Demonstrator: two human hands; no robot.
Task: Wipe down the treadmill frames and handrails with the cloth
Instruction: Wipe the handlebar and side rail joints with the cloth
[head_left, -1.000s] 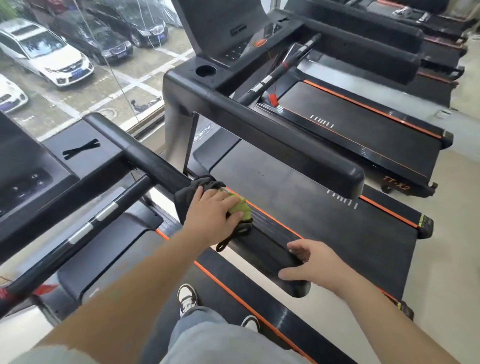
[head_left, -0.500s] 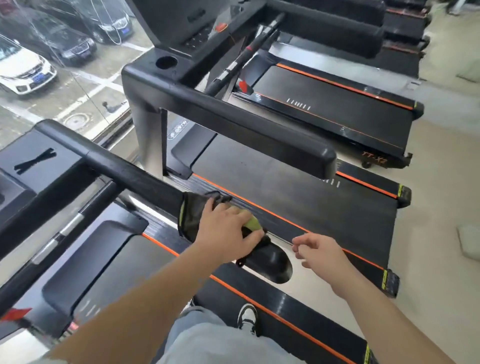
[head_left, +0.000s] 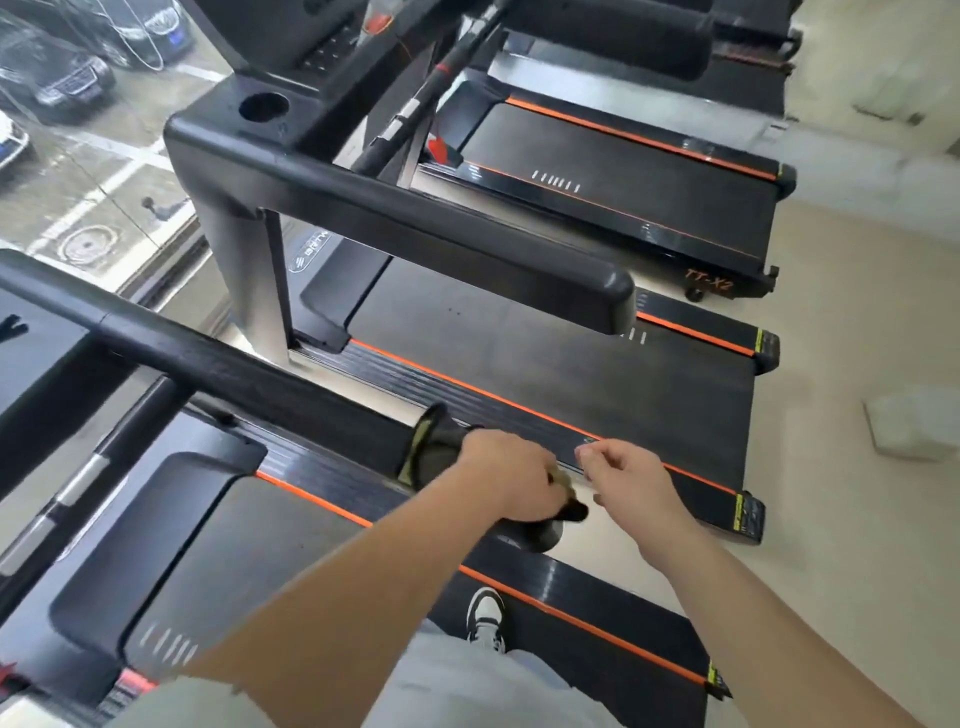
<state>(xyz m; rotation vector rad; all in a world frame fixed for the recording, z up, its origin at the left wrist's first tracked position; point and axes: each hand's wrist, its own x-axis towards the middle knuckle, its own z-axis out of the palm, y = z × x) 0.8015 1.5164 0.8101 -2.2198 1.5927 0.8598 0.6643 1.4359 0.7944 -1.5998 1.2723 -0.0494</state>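
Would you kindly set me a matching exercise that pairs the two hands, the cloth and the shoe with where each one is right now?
Things:
1. left hand
2. right hand
3. cloth
4. shoe

Places:
A. standing on the near treadmill, below the arms
B. wrapped round the handrail near its end
C. beside the handrail's end, holding nothing
D. on top of the cloth, gripping it

Pairs: 1-D, 2-C, 3-B, 4-A
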